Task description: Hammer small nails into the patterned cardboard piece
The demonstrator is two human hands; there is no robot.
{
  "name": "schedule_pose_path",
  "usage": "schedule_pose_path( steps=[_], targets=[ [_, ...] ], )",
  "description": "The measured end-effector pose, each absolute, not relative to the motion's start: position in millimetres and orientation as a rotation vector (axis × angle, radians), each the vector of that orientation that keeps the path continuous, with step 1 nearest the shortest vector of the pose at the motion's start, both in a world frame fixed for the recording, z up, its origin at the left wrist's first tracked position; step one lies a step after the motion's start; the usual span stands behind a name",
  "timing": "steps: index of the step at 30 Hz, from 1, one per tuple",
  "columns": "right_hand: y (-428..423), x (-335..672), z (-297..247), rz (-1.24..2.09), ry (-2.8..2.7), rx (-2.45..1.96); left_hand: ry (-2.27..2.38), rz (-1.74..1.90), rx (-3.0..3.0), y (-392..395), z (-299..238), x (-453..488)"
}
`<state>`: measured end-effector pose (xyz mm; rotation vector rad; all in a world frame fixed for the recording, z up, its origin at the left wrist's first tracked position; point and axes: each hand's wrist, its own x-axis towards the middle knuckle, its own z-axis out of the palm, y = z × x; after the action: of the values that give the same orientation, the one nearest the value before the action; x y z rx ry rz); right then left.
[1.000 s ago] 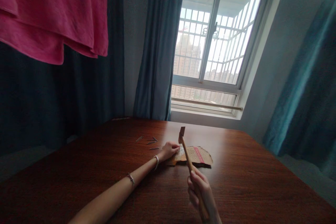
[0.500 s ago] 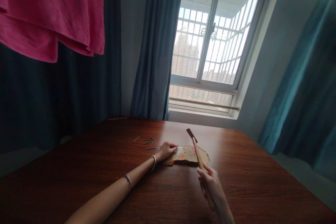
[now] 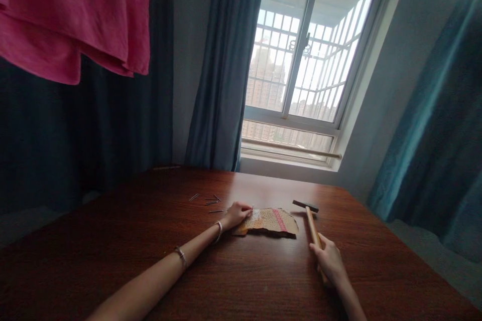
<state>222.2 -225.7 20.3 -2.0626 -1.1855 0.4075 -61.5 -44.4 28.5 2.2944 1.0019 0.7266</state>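
— Hammer (image 3: 311, 225) first: where is it?

— Low over the wooden table (image 3: 150, 241), just right of the cardboard piece (image 3: 269, 221). Its dark head sits beyond the board's far right corner, and the pale wooden handle runs back toward the person. Whether the head touches the table, I cannot tell.

— Who has it?

— The right hand (image 3: 330, 262) is wrapped around the near end of the handle, fingers closed on it.

— And the other hand?

— The left hand (image 3: 238, 213) rests at the left edge of the cardboard, fingertips pinched together at the board's near-left corner. Whether something thin is held between them is too small to make out. A bracelet sits on that wrist, another band further up the forearm.

— Anything beside it?

— A few loose nails (image 3: 211, 201) lie scattered on the table just beyond the left hand, apart from the cardboard.

— The cardboard itself?

— Flat on the table, ragged-edged, dotted with small marks, a pink stripe across its right part.
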Motion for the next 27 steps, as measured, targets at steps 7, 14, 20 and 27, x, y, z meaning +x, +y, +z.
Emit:
schedule_pose_path(
  steps=[7,14,20,27],
  targets=[
    [-224.5,223.0,14.5,0.394,-1.246,-2.076,1.031,0.790,2.368,-40.3,21.6,-59.6],
    [-224.8,220.9,14.9,0.432,-1.244,-2.112,0.993,0.829,2.408,-31.3,11.3,-59.3],
    [-226.6,221.3,20.0,0.311,-1.347,-2.184,0.995,0.814,2.409,-33.9,13.8,-60.7],
    [-236.5,206.2,26.9,0.016,-1.455,-2.463,0.997,0.814,2.399,-34.3,14.2,-60.8]
  ],
)
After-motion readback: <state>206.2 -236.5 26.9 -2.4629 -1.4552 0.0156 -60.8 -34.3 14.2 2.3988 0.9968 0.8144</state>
